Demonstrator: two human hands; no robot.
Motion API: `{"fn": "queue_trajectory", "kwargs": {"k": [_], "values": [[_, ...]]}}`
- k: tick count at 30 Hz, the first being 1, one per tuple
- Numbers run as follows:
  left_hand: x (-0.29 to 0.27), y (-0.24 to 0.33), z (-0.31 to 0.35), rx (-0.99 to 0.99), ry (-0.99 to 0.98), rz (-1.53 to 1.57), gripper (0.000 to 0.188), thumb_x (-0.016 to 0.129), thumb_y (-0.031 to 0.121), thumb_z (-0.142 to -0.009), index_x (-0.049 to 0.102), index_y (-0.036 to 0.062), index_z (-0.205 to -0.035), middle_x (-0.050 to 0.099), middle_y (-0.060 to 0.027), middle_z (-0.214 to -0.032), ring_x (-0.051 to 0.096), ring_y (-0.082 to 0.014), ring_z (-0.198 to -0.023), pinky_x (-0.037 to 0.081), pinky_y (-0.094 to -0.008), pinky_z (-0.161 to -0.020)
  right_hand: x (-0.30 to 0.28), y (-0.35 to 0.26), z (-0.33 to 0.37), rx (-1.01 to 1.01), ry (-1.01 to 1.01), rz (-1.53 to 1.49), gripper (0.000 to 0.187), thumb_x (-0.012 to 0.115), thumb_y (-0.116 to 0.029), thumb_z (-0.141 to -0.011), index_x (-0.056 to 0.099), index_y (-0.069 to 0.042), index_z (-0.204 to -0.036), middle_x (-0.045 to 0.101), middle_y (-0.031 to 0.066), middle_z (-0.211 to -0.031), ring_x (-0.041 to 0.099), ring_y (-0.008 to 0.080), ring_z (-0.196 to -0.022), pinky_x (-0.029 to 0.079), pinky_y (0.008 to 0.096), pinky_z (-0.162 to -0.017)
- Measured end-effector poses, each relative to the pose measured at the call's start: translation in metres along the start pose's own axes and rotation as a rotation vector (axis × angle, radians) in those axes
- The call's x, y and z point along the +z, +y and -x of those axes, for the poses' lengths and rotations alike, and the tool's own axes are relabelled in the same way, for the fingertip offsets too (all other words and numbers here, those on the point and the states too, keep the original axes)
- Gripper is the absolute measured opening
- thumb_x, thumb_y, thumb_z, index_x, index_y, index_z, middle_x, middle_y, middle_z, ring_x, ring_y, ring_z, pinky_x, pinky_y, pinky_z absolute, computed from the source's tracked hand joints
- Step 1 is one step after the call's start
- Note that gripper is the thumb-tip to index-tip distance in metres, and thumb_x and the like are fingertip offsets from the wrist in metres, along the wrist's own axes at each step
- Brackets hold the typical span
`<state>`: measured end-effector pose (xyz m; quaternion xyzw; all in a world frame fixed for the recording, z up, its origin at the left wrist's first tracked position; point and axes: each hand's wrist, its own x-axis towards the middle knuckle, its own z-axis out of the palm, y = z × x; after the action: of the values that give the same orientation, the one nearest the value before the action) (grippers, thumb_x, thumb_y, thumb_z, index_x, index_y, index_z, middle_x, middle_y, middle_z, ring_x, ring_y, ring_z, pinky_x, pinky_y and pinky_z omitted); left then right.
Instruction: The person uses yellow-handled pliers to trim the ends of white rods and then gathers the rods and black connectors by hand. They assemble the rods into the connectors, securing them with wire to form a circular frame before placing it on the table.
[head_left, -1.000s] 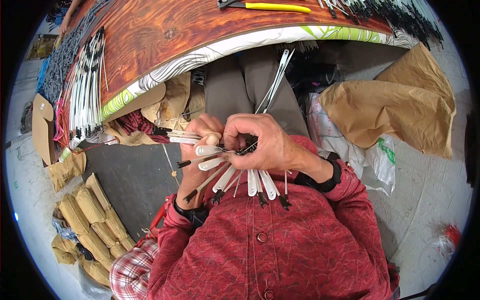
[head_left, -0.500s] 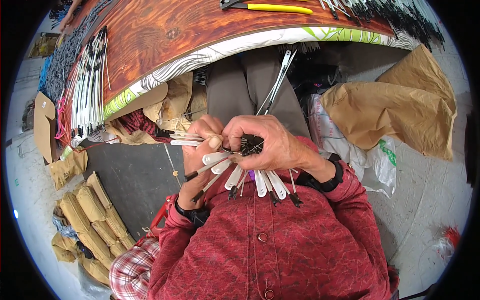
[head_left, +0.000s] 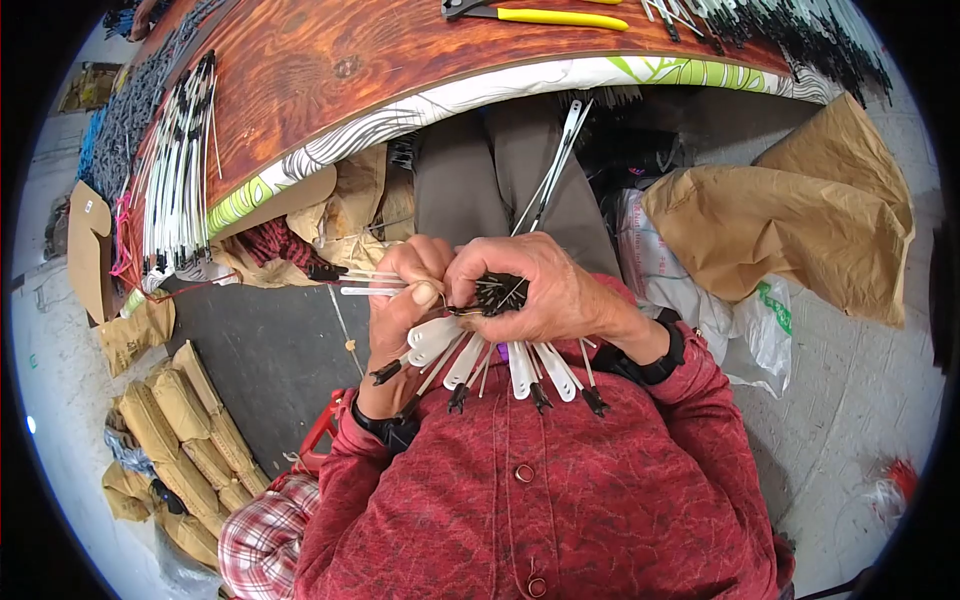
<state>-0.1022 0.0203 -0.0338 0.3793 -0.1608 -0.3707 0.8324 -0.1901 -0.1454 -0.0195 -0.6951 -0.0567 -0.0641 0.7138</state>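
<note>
Above my lap, my two hands meet over a bundle of flat white strips (head_left: 520,370) and thin rods with black end pieces (head_left: 590,400), fanned out toward my chest. My right hand (head_left: 545,280) curls around the gathered black ends (head_left: 500,292) of the bundle. Thumb and fingers of my left hand (head_left: 410,280) are pinched together beside the right fingertips, next to what looks like a thin wire (head_left: 455,308). A few white pieces (head_left: 370,291) stick out leftward from behind the left hand. The palms and exact pinch point are hidden.
A wooden table (head_left: 300,100) curves ahead, bearing yellow-handled pliers (head_left: 560,17) and a row of white rods (head_left: 185,180) at left. More strips (head_left: 560,150) lie across my lap. Brown paper (head_left: 790,220) is at right, tan bundles (head_left: 185,440) on the left.
The fanned strips and rods have shifted slightly, with those at the left closing together and their black tips moving. Both hands stay almost in place, fingers closed.
</note>
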Motion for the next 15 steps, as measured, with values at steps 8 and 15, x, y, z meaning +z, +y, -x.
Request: {"fn": "queue_trajectory", "kwargs": {"k": [8,15], "values": [[-0.021,0.002,-0.004,0.038,-0.194,-0.097,0.024,0.074,0.015,-0.084,0.054,0.0066,-0.095,0.048,-0.0032,-0.083,0.046,-0.0166,-0.081,0.042,-0.0348,-0.080,0.001,0.007,0.001,-0.137,0.023,-0.003,0.025,0.078,0.001,-0.072,0.067,-0.004,-0.094,0.071,0.0062,-0.093,0.070,0.0215,-0.086,0.055,0.0334,-0.079],[-0.018,0.007,-0.004,0.033,-0.167,-0.041,0.058,0.082,0.021,-0.079,0.048,0.0057,-0.125,0.053,-0.0060,-0.092,0.053,-0.0216,-0.093,0.044,-0.0420,-0.090,0.002,-0.007,0.003,0.011,0.066,0.042,0.030,0.079,0.000,-0.071,0.067,-0.006,-0.098,0.071,0.0054,-0.094,0.071,0.0235,-0.085,0.056,0.0353,-0.082]]}}
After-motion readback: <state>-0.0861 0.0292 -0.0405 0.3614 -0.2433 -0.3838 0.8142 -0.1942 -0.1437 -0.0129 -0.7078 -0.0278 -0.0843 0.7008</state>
